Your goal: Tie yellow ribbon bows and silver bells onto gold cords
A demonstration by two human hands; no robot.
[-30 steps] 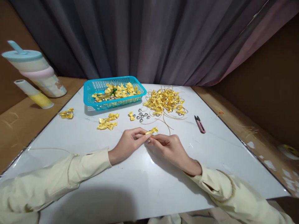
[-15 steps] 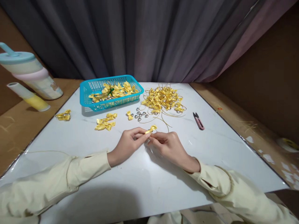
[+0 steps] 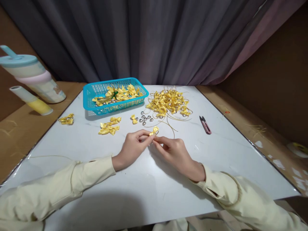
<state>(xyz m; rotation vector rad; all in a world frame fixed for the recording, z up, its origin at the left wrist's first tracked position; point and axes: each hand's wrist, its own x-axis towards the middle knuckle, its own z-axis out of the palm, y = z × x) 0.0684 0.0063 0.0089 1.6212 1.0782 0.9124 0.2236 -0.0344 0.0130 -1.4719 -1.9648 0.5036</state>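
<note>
A small yellow satin bow (image 3: 154, 130) is pinched between the thumb and fingers of my left hand (image 3: 136, 146), raised a little over the white table. Thin cord curves in a small loop at the bow's right side. My right hand (image 3: 173, 153) is closed in a pinch right beside it, its fingertips at the cord and nearly touching my left thumb. The fingers mostly cover the cord's ends. Just beyond my hands lie several silver bells or beads (image 3: 144, 119), a single bow (image 3: 134, 119) and a small group of bows (image 3: 109, 126).
A blue basket (image 3: 115, 108) holds yellow bows and silver pieces. To its right is a heap of bows with cords (image 3: 168, 101). Thread snips (image 3: 205, 125) lie at the right, more bows (image 3: 66, 119) at the left. A tumbler (image 3: 36, 77) and a thread spool (image 3: 32, 101) stand far left.
The bow has tilted more upright and shifted slightly left in my left fingers. My right fingertips have closed in nearer to my left thumb, and the cord loop looks smaller.
</note>
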